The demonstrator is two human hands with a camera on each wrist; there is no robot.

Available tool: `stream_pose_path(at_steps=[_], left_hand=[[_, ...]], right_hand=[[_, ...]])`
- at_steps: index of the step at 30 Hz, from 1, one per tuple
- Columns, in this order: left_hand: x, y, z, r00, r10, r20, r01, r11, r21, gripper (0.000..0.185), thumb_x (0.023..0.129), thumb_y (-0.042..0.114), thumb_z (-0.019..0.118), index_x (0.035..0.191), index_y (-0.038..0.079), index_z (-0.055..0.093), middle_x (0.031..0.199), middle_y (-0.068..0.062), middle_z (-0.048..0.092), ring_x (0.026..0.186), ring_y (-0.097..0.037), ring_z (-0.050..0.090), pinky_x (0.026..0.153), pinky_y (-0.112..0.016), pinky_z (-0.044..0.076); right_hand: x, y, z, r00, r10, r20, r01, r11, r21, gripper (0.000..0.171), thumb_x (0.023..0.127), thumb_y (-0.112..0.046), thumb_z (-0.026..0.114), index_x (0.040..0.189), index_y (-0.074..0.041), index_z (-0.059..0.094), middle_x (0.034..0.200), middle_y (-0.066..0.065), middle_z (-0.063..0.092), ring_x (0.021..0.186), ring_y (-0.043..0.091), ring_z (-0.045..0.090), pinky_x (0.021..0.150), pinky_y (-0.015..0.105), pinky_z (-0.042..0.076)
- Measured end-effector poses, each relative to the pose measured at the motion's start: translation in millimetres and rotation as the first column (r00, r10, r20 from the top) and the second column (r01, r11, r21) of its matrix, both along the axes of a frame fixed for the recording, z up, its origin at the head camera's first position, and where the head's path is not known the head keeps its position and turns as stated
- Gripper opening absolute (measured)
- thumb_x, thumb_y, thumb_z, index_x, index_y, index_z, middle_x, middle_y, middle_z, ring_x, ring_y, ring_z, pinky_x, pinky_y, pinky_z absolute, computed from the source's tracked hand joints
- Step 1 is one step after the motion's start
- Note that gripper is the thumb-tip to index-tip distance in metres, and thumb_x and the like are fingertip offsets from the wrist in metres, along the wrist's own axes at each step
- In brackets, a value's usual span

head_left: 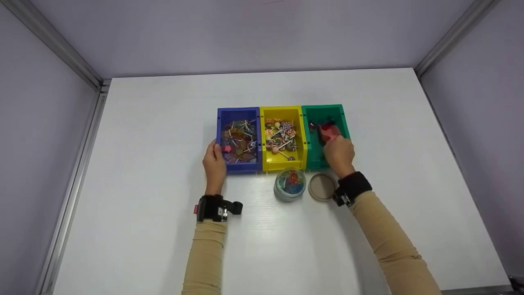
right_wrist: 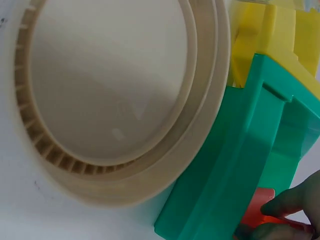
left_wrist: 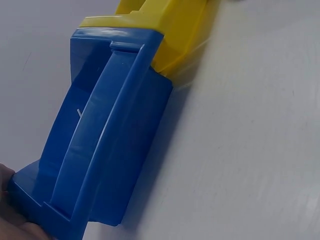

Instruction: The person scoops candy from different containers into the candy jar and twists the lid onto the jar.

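My right hand (head_left: 339,154) grips a red scoop (head_left: 328,132) inside the green bin (head_left: 317,157). Several dark red, shiny pieces (head_left: 313,125) lie beside the scoop there. In the right wrist view, thumb and fingers pinch the red scoop (right_wrist: 257,206) behind the bin's front wall. My left hand (head_left: 215,166) holds the blue bin (head_left: 238,111) at its left side, and the left wrist view has its fingers (left_wrist: 5,175) at the bin's corner. Lollipops and amber-coloured candies (head_left: 241,141) fill much of the blue bin, with a pink piece (head_left: 226,149) near its left wall.
Between the other two bins stands a yellow bin (head_left: 282,164) with striped lollipops (head_left: 282,135). An uncovered jar (head_left: 290,192) of colourful candies stands before it. Right of the jar, a beige lid (head_left: 322,187) lies inside up on the white table (head_left: 155,135).
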State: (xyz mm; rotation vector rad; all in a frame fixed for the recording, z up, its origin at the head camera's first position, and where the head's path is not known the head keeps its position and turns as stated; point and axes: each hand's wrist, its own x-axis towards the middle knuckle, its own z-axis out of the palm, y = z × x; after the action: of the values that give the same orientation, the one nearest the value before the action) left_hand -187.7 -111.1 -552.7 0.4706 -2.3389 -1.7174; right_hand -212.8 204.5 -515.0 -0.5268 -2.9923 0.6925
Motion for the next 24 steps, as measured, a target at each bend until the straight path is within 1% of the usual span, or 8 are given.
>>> stream_pose_path(at_steps=[5,7,9,12,16,20,24], left_hand=[[-0.3,1.0,0.5,0.999,-0.015,0.038,0.015,1.000,0.013,0.041,0.106,0.018,0.035,0.137,-0.005,0.047,0.139,-0.023,0.054,0.134,-0.033,0.049,0.115,-0.043,0.040],[-0.2,1.1,1.0,0.999,-0.019,0.047,0.018,1.000,0.015,0.041,0.106,0.018,0.035,0.138,-0.005,0.046,0.140,-0.022,0.053,0.136,-0.032,0.048,0.116,-0.043,0.039],[0.0,1.1,1.5,0.999,-0.018,0.049,0.017,1.000,0.017,0.041,0.106,0.018,0.035,0.138,-0.005,0.046,0.141,-0.022,0.053,0.136,-0.032,0.047,0.117,-0.043,0.038],[0.4,1.1,2.4,0.999,-0.017,0.038,0.017,1.000,0.005,0.040,0.105,0.016,0.036,0.138,-0.006,0.046,0.141,-0.024,0.052,0.137,-0.034,0.047,0.117,-0.044,0.038],[0.1,0.7,1.9,1.000,-0.016,0.021,0.017,1.000,-0.018,0.040,0.105,0.014,0.036,0.137,-0.008,0.046,0.141,-0.025,0.051,0.137,-0.035,0.046,0.117,-0.044,0.037],[0.1,-0.4,1.6,1.000,-0.008,0.006,0.009,0.999,-0.034,0.040,0.105,0.013,0.037,0.136,-0.009,0.047,0.140,-0.026,0.052,0.136,-0.037,0.046,0.117,-0.045,0.038],[-0.3,-1.7,0.5,1.000,-0.003,-0.008,0.002,0.999,-0.044,0.039,0.104,0.012,0.038,0.134,-0.010,0.048,0.139,-0.027,0.052,0.135,-0.038,0.047,0.116,-0.046,0.038]], right_hand=[[-0.3,0.0,-2.9,1.000,0.006,-0.024,-0.006,1.000,0.008,0.033,0.097,-0.012,0.043,0.078,0.007,0.062,0.071,0.015,0.055,0.065,0.024,0.051,0.058,0.040,0.049],[-0.5,0.4,-4.0,0.999,0.007,-0.034,-0.006,1.000,0.007,0.033,0.096,-0.012,0.043,0.076,0.007,0.061,0.069,0.012,0.051,0.064,0.023,0.049,0.057,0.039,0.048],[-0.4,0.8,-5.2,0.999,0.008,-0.044,-0.008,1.000,0.004,0.032,0.096,-0.011,0.043,0.076,0.007,0.060,0.068,0.012,0.050,0.063,0.022,0.048,0.056,0.039,0.047],[-0.1,1.5,-7.8,0.998,0.012,-0.068,-0.012,1.000,0.002,0.031,0.096,-0.011,0.045,0.079,0.009,0.062,0.071,0.016,0.056,0.065,0.023,0.050,0.058,0.044,0.050],[-0.3,1.1,-9.9,0.996,0.015,-0.083,-0.015,1.000,0.003,0.030,0.096,-0.012,0.047,0.085,0.011,0.063,0.079,0.024,0.065,0.069,0.026,0.054,0.063,0.049,0.054],[-1.2,0.4,-12.3,0.997,0.019,-0.079,-0.018,1.000,0.017,0.032,0.098,-0.014,0.045,0.091,0.012,0.063,0.084,0.027,0.067,0.073,0.032,0.061,0.067,0.051,0.055],[-0.8,0.3,-16.5,0.995,0.028,-0.100,-0.024,0.999,0.039,0.032,0.098,-0.014,0.046,0.097,0.014,0.061,0.087,0.031,0.067,0.082,0.042,0.066,0.071,0.055,0.056]])
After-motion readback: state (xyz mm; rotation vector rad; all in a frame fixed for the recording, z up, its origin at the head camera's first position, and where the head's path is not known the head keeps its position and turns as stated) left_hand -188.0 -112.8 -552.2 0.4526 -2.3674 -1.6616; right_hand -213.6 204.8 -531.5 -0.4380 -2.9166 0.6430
